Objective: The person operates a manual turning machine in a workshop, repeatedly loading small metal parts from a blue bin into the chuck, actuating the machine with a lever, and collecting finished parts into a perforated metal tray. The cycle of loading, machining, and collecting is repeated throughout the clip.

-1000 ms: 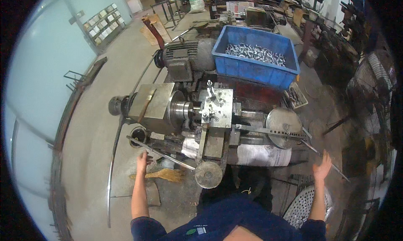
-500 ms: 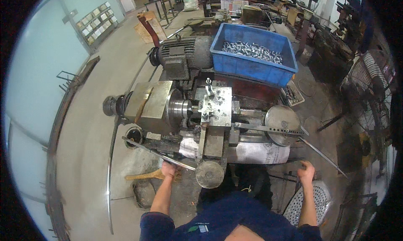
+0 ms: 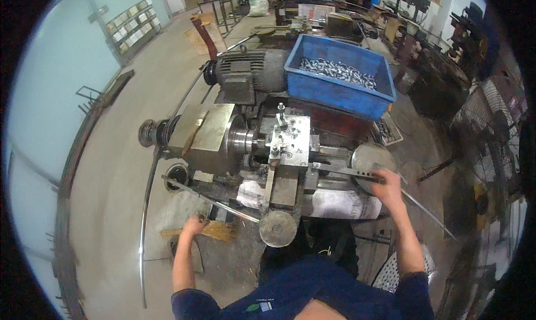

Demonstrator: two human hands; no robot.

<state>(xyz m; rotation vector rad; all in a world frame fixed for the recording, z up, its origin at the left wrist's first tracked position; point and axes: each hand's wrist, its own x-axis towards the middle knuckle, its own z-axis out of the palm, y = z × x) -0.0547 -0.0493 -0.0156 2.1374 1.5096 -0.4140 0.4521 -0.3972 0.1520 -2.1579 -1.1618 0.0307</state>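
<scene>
My right hand (image 3: 387, 187) has its fingers curled over the outer end of a flat metal lever with a row of holes (image 3: 349, 171). That lever lies across a round metal disc (image 3: 373, 155) at the right of a small lathe. My left hand (image 3: 195, 225) is closed, low on the left, apart from the machine; what it holds, if anything, cannot be made out. Between my arms a long steel rod handle (image 3: 215, 199) runs to a smaller round disc (image 3: 278, 229). The lathe's chuck (image 3: 242, 140) faces a tool block (image 3: 293, 140) with bolts.
Behind the lathe stand a motor (image 3: 251, 70) and a blue crate (image 3: 340, 90) of small metal parts. A straw brush (image 3: 219, 231) lies beyond my left hand. A second rod (image 3: 429, 211) juts out at right, near a caged fan (image 3: 486, 119). Below my right arm is a perforated seat (image 3: 385, 273).
My right hand has moved up and forward, from beside the seat onto the holed lever. My left hand has moved left and slightly down, away from the rod handle.
</scene>
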